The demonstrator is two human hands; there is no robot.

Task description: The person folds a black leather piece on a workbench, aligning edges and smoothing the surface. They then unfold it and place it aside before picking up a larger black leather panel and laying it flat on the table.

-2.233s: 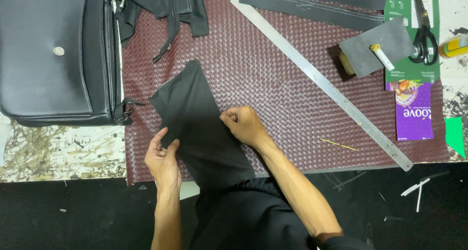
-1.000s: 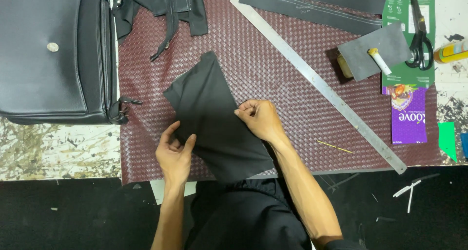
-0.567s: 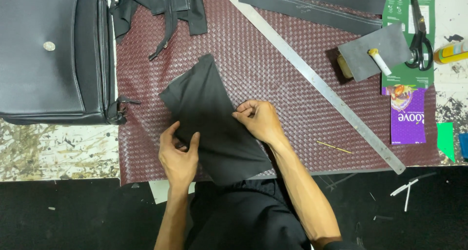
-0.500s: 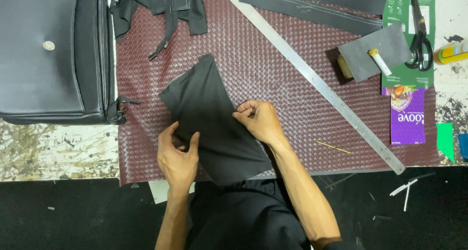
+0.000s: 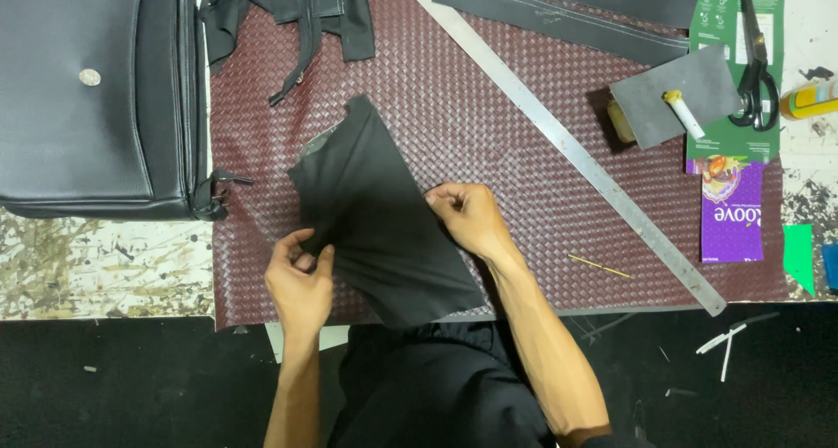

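The black fabric piece lies on the maroon woven mat, near the middle of the table, its near end hanging over the table's near edge. The left hand grips the fabric's left edge; its fingers are closed on the cloth. The right hand holds the right edge, fingers pinched narrow on the fabric. A black leather bag sits at far left, partly off the mat. A long metal ruler runs diagonally across the mat to the right of the hands. Scissors lie at far right on a green card, beside a grey sheet.
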